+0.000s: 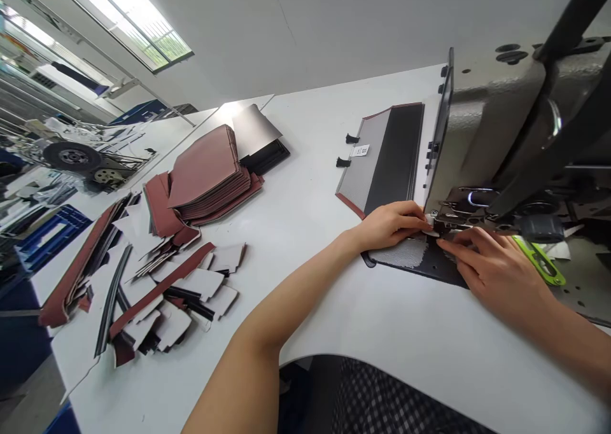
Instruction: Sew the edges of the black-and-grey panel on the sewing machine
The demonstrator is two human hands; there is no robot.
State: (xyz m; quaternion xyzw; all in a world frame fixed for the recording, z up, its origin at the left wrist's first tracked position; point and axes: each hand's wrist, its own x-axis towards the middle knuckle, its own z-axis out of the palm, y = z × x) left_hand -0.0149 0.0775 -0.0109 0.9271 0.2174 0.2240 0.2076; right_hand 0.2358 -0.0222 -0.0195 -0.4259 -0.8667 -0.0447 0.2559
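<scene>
Here, both hands are seen at the foot of a sewing machine (496,122). The left hand (389,225) is half closed, fingers kept together and curved downward, with the fingertips (422,225) at the edge of a black panel (417,262); whether that edge is gripped cannot be told. The right hand (496,275) is also partly closed, fingers bent, and the panel edge appears pinched by them just beside the left fingertips. The black panel lies flat on a white table (305,135), partly under the machine's foot. Beyond the left hand, a grey-and-black panel (386,160) with a small white label (360,150) is laid flat against the machine. Farther left, a stack of reddish-brown pieces (205,173) is piled, with loose white-backed strips (176,294) scattered nearby.
</scene>
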